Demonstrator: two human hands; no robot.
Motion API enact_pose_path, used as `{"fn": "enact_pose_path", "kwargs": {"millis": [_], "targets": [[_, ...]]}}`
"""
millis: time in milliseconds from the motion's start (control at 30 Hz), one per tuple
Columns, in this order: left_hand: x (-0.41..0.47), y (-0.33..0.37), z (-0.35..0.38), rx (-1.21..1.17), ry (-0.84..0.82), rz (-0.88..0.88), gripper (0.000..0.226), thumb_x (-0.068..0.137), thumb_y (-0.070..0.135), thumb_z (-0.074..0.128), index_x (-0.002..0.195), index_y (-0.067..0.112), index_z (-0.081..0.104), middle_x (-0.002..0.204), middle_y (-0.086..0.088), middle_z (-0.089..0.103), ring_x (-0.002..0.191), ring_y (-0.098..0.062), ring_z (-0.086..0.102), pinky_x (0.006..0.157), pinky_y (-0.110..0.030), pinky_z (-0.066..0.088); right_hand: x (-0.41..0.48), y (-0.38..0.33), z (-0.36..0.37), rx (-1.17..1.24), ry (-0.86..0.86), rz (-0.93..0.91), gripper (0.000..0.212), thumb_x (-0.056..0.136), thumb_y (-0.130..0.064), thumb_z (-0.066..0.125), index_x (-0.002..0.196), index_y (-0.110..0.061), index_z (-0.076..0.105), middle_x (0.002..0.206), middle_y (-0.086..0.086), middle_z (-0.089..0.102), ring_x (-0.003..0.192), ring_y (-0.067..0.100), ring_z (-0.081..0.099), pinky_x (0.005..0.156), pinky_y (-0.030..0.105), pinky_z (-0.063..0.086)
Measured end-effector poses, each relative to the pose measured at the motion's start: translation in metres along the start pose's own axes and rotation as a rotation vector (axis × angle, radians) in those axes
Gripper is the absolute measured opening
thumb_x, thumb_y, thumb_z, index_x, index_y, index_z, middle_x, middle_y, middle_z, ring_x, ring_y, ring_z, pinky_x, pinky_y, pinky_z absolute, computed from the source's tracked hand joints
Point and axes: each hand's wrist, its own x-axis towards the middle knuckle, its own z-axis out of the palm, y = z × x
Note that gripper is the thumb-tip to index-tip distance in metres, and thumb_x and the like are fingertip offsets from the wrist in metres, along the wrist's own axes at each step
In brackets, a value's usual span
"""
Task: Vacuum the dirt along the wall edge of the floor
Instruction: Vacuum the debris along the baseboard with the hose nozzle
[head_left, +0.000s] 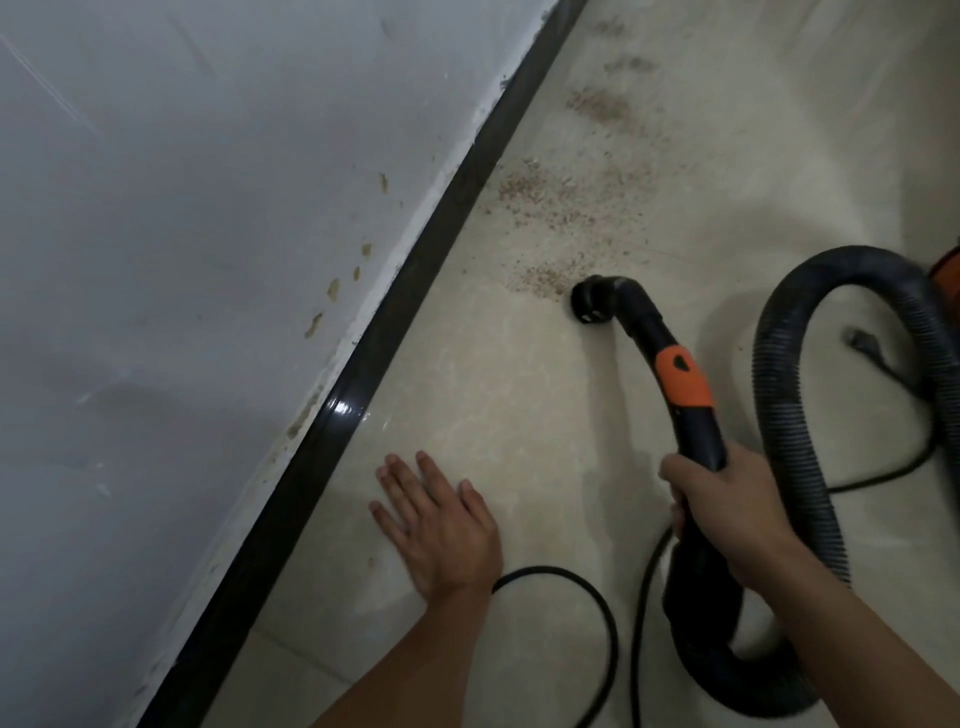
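Observation:
My right hand (727, 506) grips the black vacuum wand (691, 410), which has an orange collar. The wand's black nozzle (592, 300) sits on the beige floor (467, 374), at the near end of a trail of brown dirt (561, 202). The dirt runs away along the floor beside the dark skirting board (395, 306) under the grey-white wall (182, 208). My left hand (441, 525) lies flat on the floor with straight fingers, close to the skirting, holding nothing.
The ribbed black hose (795, 405) loops on the floor at the right and behind my right arm. A black power cable (582, 582) curls between my arms. An orange part of the vacuum body (948, 270) shows at the right edge.

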Motion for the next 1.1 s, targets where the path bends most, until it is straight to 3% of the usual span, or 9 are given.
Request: {"fn": "enact_pose_path", "kwargs": {"millis": [267, 533, 700, 833, 1000, 1100], "targets": [[0.001, 0.001, 0.002, -0.004, 0.003, -0.004, 0.065, 0.094, 0.039, 0.022, 0.147, 0.004, 0.034, 0.156, -0.023, 0.024, 0.147, -0.034, 0.016, 0.116, -0.056, 0.013, 0.022, -0.047, 0.065, 0.054, -0.141, -0.015, 0.013, 0.081, -0.004, 0.066, 0.085, -0.005, 0.054, 0.056, 0.011, 0.051, 0.035, 0.021, 0.046, 0.040, 0.028, 0.043], [0.000, -0.002, 0.006, 0.014, -0.002, -0.006, 0.063, 0.096, 0.040, 0.025, 0.149, 0.006, 0.031, 0.157, -0.021, 0.019, 0.148, -0.033, 0.011, 0.117, -0.055, 0.010, 0.030, -0.081, 0.114, -0.014, -0.259, -0.068, 0.014, 0.081, -0.008, 0.067, 0.089, -0.008, 0.055, 0.065, 0.013, 0.055, 0.043, 0.024, 0.051, 0.048, 0.033, 0.049], [0.001, -0.002, 0.006, 0.015, -0.008, -0.010, 0.064, 0.095, 0.040, 0.026, 0.148, 0.006, 0.034, 0.157, -0.022, 0.021, 0.148, -0.033, 0.012, 0.118, -0.055, 0.009, 0.022, -0.069, 0.077, -0.181, -0.302, -0.122, 0.012, 0.078, -0.010, 0.067, 0.081, -0.010, 0.056, 0.053, 0.009, 0.057, 0.038, 0.022, 0.052, 0.042, 0.031, 0.045], [0.001, -0.001, 0.004, 0.017, -0.004, -0.003, 0.064, 0.094, 0.039, 0.026, 0.147, 0.004, 0.036, 0.156, -0.023, 0.023, 0.147, -0.034, 0.014, 0.117, -0.055, 0.009, 0.002, -0.040, 0.034, -0.346, -0.201, -0.142, 0.014, 0.076, -0.014, 0.071, 0.077, -0.013, 0.057, 0.055, 0.010, 0.058, 0.040, 0.019, 0.052, 0.042, 0.036, 0.048], [-0.001, 0.000, 0.001, 0.032, -0.016, -0.009, 0.065, 0.094, 0.040, 0.023, 0.148, 0.005, 0.033, 0.156, -0.023, 0.022, 0.147, -0.034, 0.014, 0.117, -0.055, 0.011, 0.025, -0.074, 0.074, -0.278, -0.185, -0.198, 0.016, 0.077, -0.020, 0.070, 0.084, -0.015, 0.056, 0.078, 0.019, 0.066, 0.065, 0.037, 0.066, 0.062, 0.049, 0.058], [0.000, 0.002, -0.001, 0.022, -0.008, -0.004, 0.066, 0.094, 0.040, 0.022, 0.147, 0.004, 0.035, 0.155, -0.023, 0.025, 0.147, -0.035, 0.017, 0.116, -0.057, 0.015, 0.011, -0.071, 0.090, -0.368, -0.252, -0.242, 0.020, 0.077, -0.026, 0.069, 0.088, -0.018, 0.054, 0.079, 0.010, 0.065, 0.067, 0.033, 0.065, 0.059, 0.040, 0.055]]}}
